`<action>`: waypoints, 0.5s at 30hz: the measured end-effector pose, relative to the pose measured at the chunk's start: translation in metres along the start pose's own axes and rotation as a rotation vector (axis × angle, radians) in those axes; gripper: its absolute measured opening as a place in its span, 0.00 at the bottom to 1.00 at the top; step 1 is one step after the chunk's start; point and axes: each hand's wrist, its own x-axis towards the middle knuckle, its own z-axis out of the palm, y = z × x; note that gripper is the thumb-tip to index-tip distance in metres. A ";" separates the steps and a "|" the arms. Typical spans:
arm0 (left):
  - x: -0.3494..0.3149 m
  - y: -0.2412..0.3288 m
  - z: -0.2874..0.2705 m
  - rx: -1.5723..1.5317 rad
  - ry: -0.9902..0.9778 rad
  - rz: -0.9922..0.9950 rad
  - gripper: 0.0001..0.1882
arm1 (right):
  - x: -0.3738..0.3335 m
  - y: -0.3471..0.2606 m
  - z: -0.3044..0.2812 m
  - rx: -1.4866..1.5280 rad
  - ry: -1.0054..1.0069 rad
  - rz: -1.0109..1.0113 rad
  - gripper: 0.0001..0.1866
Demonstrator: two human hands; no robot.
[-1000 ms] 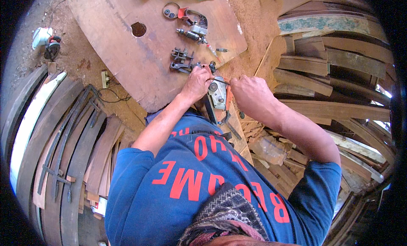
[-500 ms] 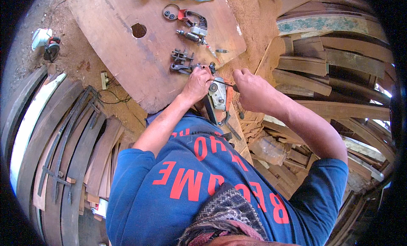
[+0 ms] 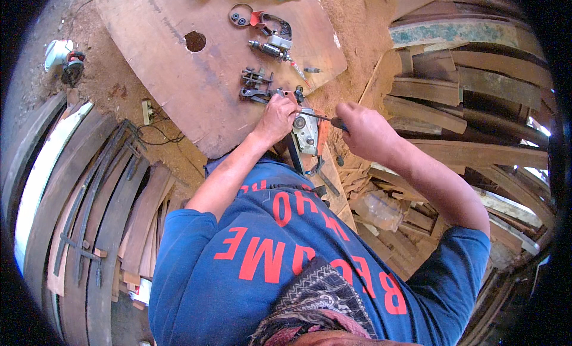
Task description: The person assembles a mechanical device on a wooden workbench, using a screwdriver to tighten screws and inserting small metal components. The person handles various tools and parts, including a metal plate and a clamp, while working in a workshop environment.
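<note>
My right hand point(image 3: 364, 131) is closed round the dark handle of a screwdriver point(image 3: 319, 116). Its thin shaft points left across the top of a partly opened power tool point(image 3: 305, 137) with a silver metal body and orange casing. The power tool lies close in front of me. At the screwdriver's tip, my left hand point(image 3: 279, 116) has its fingers pinched together against the upper left end of the tool. Whatever those fingers grip is hidden.
On the wooden board point(image 3: 161, 66) lie loose metal parts point(image 3: 255, 79) and a black and silver tool piece with a red guard point(image 3: 256, 19). A small grinder point(image 3: 72, 67) rests on the sawdust-covered floor at far left. Curved wooden planks point(image 3: 89, 227) are stacked on both sides.
My right hand has shifted slightly right and downward, turning at the wrist, and more of the screwdriver shows. My left hand has stayed nearly still.
</note>
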 end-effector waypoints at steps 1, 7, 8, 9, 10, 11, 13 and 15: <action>0.001 0.001 0.000 0.000 0.012 0.002 0.05 | -0.003 0.000 0.003 -0.113 -0.001 -0.108 0.12; 0.001 0.005 0.000 -0.029 0.050 0.001 0.03 | 0.008 0.005 0.002 0.168 -0.132 0.219 0.20; 0.000 0.004 -0.001 -0.033 0.050 -0.005 0.03 | 0.013 0.009 -0.001 0.346 -0.128 0.379 0.20; 0.000 0.004 -0.001 -0.038 0.051 -0.010 0.03 | 0.012 0.012 0.001 0.367 -0.121 0.405 0.19; 0.000 0.002 -0.001 -0.043 0.039 -0.008 0.03 | 0.010 0.016 0.005 0.391 -0.113 0.432 0.19; -0.001 0.002 -0.001 -0.048 0.026 -0.005 0.04 | 0.009 0.018 0.007 0.415 -0.105 0.459 0.18; -0.001 0.002 -0.002 -0.046 0.005 -0.016 0.07 | 0.000 0.015 0.010 0.284 -0.067 0.240 0.15; -0.001 0.005 -0.005 -0.032 -0.013 -0.041 0.13 | -0.005 0.013 0.013 0.128 0.009 0.053 0.15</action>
